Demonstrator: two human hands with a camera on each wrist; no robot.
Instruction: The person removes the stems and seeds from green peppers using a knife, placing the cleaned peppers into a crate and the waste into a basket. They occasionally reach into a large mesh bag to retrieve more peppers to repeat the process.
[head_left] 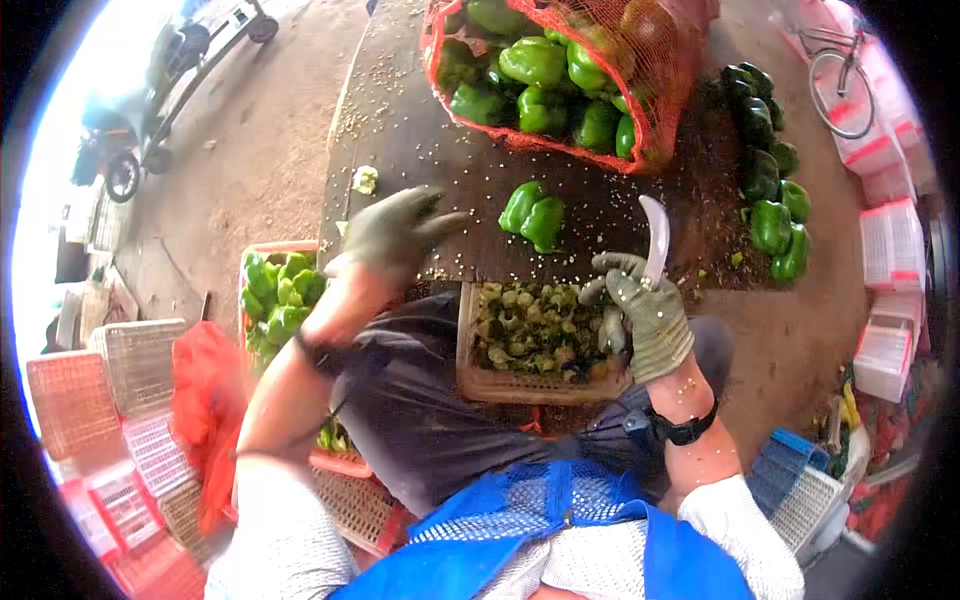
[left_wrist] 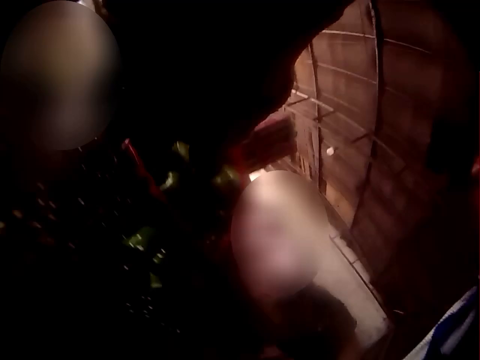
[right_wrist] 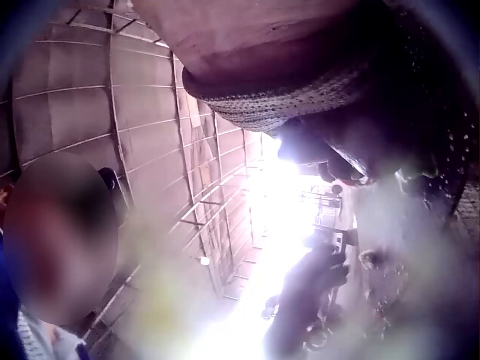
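My gloved right hand (head_left: 648,318) grips a knife with a pale curved blade (head_left: 656,235) pointing up, above the right end of a crate of pepper cores (head_left: 530,330). My gloved left hand (head_left: 392,232), slightly blurred, is over the left part of the dark board with fingers spread and nothing visible in them. Between the hands, one green pepper (head_left: 533,215) lies on the board, touched by neither. Beyond it, a red mesh bag (head_left: 672,110) lies with its mouth towards me, full of green peppers (head_left: 535,62). The left wrist view is very dark.
Several green peppers (head_left: 770,228) line the board's right side. At the left stands an orange crate (head_left: 282,246) of green pieces, near a red mesh sack (head_left: 208,400). A pale scrap (head_left: 365,180) and scattered seeds lie on the board. Crates stand at both sides.
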